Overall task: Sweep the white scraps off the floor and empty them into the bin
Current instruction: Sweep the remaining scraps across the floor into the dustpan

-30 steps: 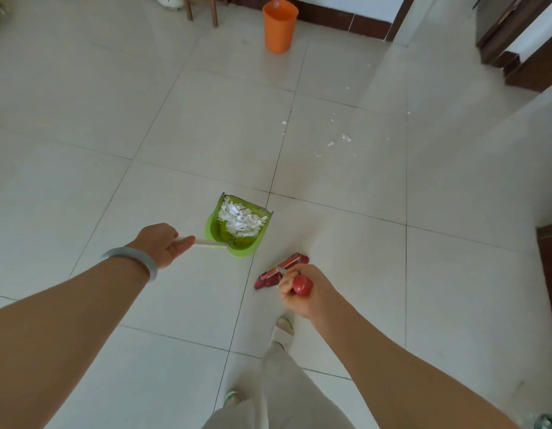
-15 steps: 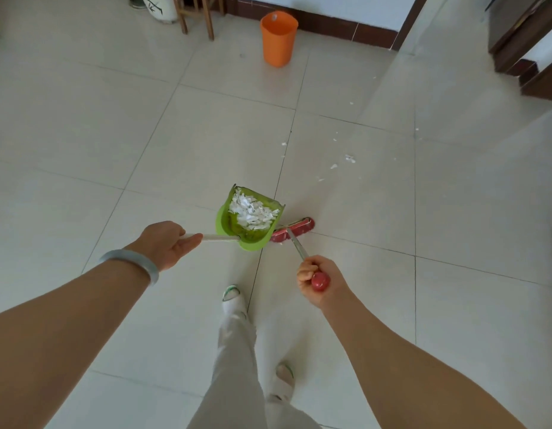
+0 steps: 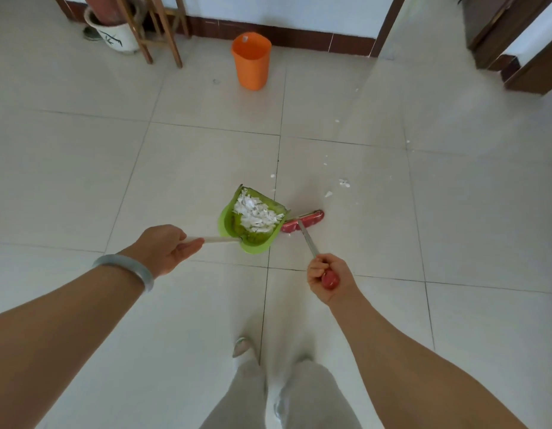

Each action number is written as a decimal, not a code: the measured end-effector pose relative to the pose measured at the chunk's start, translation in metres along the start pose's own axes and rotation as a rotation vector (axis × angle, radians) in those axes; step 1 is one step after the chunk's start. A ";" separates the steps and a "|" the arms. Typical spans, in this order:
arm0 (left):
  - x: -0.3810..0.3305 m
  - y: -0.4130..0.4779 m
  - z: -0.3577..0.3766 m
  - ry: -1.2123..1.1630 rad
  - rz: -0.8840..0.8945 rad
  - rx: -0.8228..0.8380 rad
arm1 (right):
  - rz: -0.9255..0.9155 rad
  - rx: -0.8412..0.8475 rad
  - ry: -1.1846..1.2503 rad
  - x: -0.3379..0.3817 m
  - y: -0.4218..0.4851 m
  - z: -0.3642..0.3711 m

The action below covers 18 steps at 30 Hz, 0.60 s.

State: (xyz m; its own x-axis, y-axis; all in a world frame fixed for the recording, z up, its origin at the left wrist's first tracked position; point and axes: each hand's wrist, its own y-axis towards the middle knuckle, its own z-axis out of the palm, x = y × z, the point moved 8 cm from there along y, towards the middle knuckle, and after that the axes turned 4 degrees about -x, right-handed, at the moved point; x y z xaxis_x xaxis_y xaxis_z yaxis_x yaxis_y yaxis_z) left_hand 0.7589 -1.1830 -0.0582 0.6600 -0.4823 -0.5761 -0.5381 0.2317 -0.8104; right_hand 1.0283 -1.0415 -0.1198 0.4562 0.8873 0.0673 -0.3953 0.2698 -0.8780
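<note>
Over the tiled floor (image 3: 83, 168), the left hand (image 3: 163, 249) is closed around the handle of the green dustpan (image 3: 253, 243) and holds it about level, I think so the white scraps (image 3: 256, 216) heaped inside do not slide out. The right hand (image 3: 327, 277) grips the red end of the broom (image 3: 313, 217), its head low beside the pan. Loose scraps (image 3: 344, 183) lie just ahead; the orange bin (image 3: 251, 61) stands well beyond.

A heap of white paper scraps (image 3: 256, 216) is lying in the green plastic dustpan (image 3: 227, 223), just left of the red plastic broom (image 3: 305, 219). Loose white scraps (image 3: 344, 183) are lying on the pale tiled floor (image 3: 454, 243) beyond the broom. The orange plastic bin (image 3: 251, 65) is standing farther back, right of a white ceramic pot (image 3: 120, 37).
</note>
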 end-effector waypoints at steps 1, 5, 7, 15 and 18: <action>-0.007 0.000 0.005 -0.042 -0.013 -0.003 | -0.009 0.006 -0.008 0.007 0.007 0.001; -0.044 0.025 0.043 -0.082 -0.058 0.027 | -0.014 -0.056 -0.035 0.054 0.030 0.034; -0.061 0.036 0.057 -0.091 -0.043 -0.026 | 0.005 -0.057 -0.055 0.073 0.042 0.045; -0.127 0.099 0.138 0.233 0.117 -0.017 | 0.042 -0.020 -0.152 0.191 0.082 0.113; -0.149 0.125 0.179 0.900 0.340 0.054 | 0.072 -0.033 -0.217 0.244 0.076 0.122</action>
State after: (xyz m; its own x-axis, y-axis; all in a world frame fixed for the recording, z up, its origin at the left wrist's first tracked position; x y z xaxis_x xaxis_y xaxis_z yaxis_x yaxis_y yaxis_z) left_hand 0.6871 -0.9313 -0.0927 -0.1880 -0.8444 -0.5017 -0.5866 0.5063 -0.6322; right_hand 1.0124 -0.7586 -0.1118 0.2440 0.9644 0.1017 -0.3927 0.1942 -0.8989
